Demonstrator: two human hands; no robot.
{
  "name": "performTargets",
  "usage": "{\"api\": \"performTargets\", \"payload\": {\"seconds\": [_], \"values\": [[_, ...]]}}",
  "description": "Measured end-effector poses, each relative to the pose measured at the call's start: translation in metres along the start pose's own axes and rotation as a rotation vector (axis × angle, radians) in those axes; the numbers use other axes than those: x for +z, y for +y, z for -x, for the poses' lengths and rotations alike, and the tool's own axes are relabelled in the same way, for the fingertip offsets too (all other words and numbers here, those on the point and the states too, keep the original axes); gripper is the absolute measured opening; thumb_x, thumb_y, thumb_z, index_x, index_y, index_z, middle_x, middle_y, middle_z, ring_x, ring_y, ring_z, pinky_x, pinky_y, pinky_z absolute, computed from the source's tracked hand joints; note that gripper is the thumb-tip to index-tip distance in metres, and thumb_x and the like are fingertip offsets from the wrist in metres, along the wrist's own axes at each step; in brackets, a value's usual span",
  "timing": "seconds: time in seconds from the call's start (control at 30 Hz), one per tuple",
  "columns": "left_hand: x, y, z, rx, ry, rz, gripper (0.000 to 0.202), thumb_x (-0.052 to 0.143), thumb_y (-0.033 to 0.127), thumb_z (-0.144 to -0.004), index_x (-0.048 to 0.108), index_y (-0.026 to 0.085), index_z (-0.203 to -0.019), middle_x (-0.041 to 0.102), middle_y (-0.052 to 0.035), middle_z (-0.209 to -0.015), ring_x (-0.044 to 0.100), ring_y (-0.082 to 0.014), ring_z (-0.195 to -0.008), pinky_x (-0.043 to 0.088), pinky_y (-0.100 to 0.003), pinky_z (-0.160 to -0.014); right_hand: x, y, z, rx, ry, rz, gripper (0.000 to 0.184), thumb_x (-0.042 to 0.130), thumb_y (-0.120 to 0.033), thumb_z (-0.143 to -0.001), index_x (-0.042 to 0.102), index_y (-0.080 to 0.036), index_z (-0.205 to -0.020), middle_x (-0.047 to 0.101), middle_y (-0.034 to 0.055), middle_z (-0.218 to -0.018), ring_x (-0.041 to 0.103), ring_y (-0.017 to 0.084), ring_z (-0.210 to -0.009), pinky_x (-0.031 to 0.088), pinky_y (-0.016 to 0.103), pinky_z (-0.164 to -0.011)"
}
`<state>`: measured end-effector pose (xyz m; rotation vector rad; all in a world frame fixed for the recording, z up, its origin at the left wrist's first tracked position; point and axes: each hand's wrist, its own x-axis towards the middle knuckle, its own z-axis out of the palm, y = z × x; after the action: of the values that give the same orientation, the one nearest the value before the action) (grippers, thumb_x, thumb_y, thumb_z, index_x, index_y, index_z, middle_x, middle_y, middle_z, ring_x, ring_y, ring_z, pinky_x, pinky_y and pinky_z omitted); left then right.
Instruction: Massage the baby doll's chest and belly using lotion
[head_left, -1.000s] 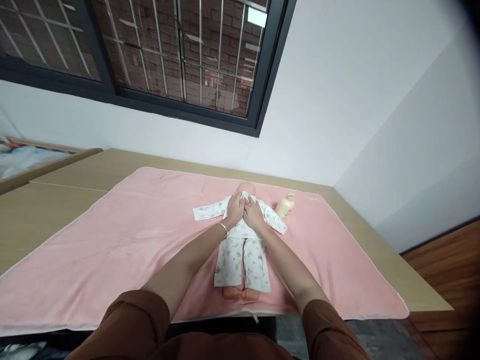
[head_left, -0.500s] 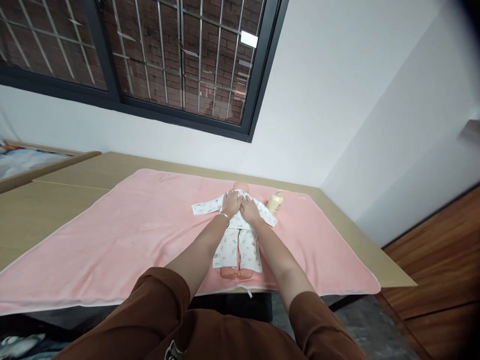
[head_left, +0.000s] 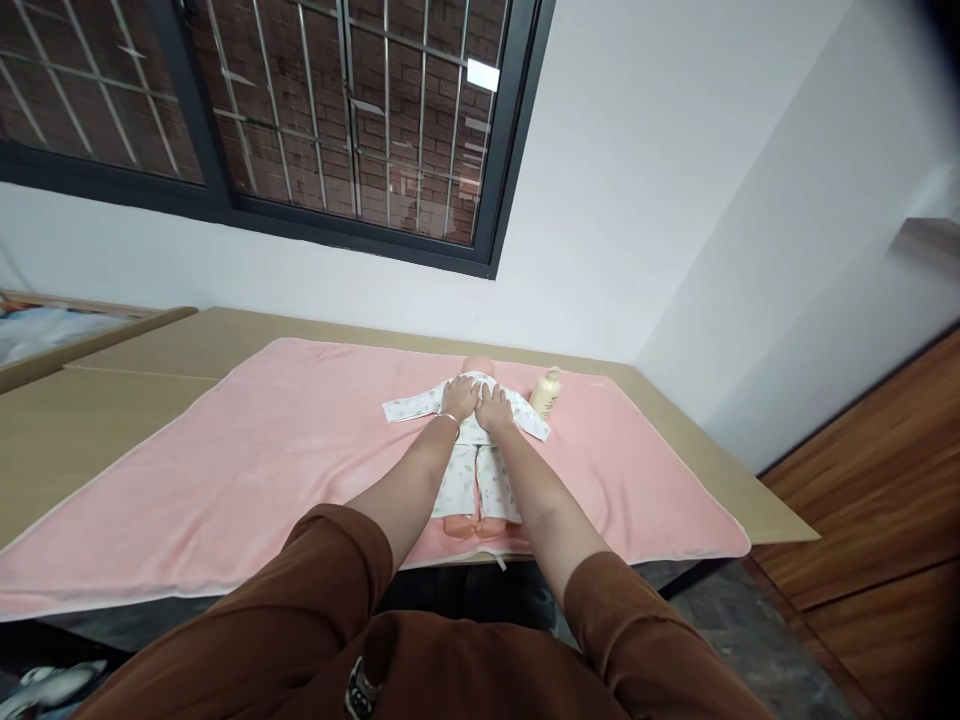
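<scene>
A baby doll (head_left: 477, 430) in a white patterned top and trousers lies on its back on a pink blanket (head_left: 322, 440), its feet toward me. My left hand (head_left: 459, 398) rests flat on the left side of the doll's chest, fingers stretched out. Beside it, my right hand (head_left: 493, 407) lies on the other side of the chest with its fingers spread. Both hands touch the top and hold nothing. The doll's head shows only in part past the collar. To the right of its sleeve stands a pale yellow pump bottle (head_left: 545, 393).
The blanket covers much of a wooden table (head_left: 142, 350) that stands against a white wall. A barred window (head_left: 360, 120) is above it. Wooden panelling (head_left: 885, 480) is at the right, and a wood-framed bed or crib (head_left: 67, 325) at the far left.
The camera view has shifted slightly. Both hands stay on the doll's chest; the right hand's fingers look a little more spread.
</scene>
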<state>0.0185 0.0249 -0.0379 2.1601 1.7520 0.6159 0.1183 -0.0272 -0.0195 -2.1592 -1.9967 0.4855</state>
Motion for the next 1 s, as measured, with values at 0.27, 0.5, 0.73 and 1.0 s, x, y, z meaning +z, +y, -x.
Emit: {"api": "performTargets", "payload": {"seconds": [0.27,0.5,0.73,1.0], "values": [[-0.002,0.000,0.002,0.018,0.012,0.012,0.042,0.033,0.036,-0.098,0.059,0.016,-0.123,0.060,-0.0131,-0.130,0.047,-0.0262,-0.128,0.028,-0.043,-0.112,0.005,0.005,-0.003,-0.005,0.019,-0.026,0.058,0.020,-0.040,-0.101,0.021,-0.017,-0.155,0.018,0.0191,-0.161,0.020,0.032,-0.148,0.023,0.056,-0.114],[0.004,-0.004,0.003,0.035,0.036,0.004,0.041,0.034,0.032,-0.097,0.056,0.017,-0.128,0.058,-0.0120,-0.135,0.046,-0.0263,-0.129,0.026,-0.043,-0.113,0.011,0.010,-0.003,-0.037,0.051,-0.024,0.057,0.025,-0.039,-0.101,0.024,-0.019,-0.154,0.022,0.0168,-0.160,0.021,0.033,-0.148,0.022,0.055,-0.115],[0.004,-0.008,0.006,0.064,0.074,0.012,0.040,0.031,0.025,-0.096,0.059,0.016,-0.123,0.061,-0.0126,-0.129,0.049,-0.0269,-0.124,0.031,-0.043,-0.111,0.002,0.016,-0.001,-0.163,0.130,-0.017,0.051,0.038,-0.035,-0.098,0.042,-0.016,-0.145,0.037,0.0169,-0.153,0.027,0.031,-0.145,0.015,0.049,-0.118],[0.002,-0.008,0.004,0.030,0.105,0.004,0.034,0.043,0.023,-0.090,0.064,0.015,-0.116,0.060,-0.0161,-0.119,0.051,-0.0315,-0.118,0.038,-0.044,-0.104,-0.004,0.024,-0.026,-0.125,0.208,-0.042,0.042,0.027,-0.027,-0.098,0.066,-0.016,-0.113,0.067,0.0105,-0.117,0.056,0.022,-0.114,0.038,0.031,-0.099]]}}
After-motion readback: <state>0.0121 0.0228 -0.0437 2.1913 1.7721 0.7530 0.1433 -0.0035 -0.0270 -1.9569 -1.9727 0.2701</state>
